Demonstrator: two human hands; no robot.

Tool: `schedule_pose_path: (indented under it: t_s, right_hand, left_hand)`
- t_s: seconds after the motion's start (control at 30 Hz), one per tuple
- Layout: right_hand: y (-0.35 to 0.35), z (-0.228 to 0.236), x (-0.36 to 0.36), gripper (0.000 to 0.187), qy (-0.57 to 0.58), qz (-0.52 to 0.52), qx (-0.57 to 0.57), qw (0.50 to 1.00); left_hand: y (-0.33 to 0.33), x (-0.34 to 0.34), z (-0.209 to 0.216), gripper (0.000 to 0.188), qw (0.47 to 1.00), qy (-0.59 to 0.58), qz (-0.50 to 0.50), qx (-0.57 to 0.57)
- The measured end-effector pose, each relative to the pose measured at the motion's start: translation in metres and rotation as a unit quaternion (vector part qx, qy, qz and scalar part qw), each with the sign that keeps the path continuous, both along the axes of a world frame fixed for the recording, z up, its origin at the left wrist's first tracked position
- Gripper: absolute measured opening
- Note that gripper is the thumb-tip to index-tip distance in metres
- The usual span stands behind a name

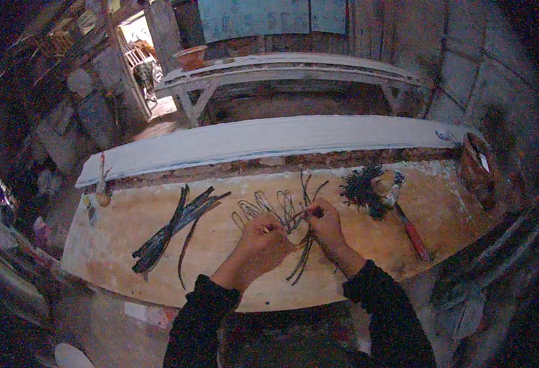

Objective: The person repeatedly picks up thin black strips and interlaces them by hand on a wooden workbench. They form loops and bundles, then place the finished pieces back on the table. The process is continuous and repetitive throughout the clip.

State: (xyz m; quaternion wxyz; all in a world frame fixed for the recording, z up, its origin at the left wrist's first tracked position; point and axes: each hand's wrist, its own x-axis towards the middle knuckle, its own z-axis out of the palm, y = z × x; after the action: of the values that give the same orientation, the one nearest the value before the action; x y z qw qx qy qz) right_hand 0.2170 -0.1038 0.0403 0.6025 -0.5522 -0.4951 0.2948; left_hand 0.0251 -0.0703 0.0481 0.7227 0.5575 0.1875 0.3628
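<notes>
Over the middle of the wooden board, my left hand [258, 246] is closed in a pinch on a fan of thin wire loops [260, 205], which spreads out beyond the fingers. Close to its right, my right hand [328, 232] pinches a thin dark strip [299, 214] against the base of the loops. Several loose dark strips [301, 264] lie under and around the right hand. A bundle of longer dark strips [172, 230] rests to the left, with one curved strip [188, 251] beside it. The fingertips' exact grip is too small to make out.
On the right of the board [122, 245] lie a dark bushy bunch [364, 189] and a red-handled tool [412, 233]. A small bulb-shaped object [103, 195] stands at the far left. Behind runs a pale raised plank [269, 140]; farther back, a long bench [294, 66] holds an orange pot [191, 58].
</notes>
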Motion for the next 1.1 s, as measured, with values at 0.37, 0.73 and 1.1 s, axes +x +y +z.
schedule_pose_path:
  t_s: [0.37,0.73,1.1]
  right_hand:
    - [0.027,-0.031,0.013,0.014,-0.066,-0.059,0.035,0.995]
    - [-0.020,0.013,-0.013,0.020,-0.007,0.284,-0.113,0.952]
    - [-0.029,0.023,-0.017,0.013,0.020,0.337,-0.166,0.927]
  left_hand:
    - [0.001,0.000,-0.015,0.013,0.994,0.093,-0.024,-0.062]
    - [-0.002,0.005,0.044,0.010,0.951,-0.031,0.250,-0.180]
    - [0.014,0.000,0.009,0.007,0.978,-0.003,0.184,-0.097]
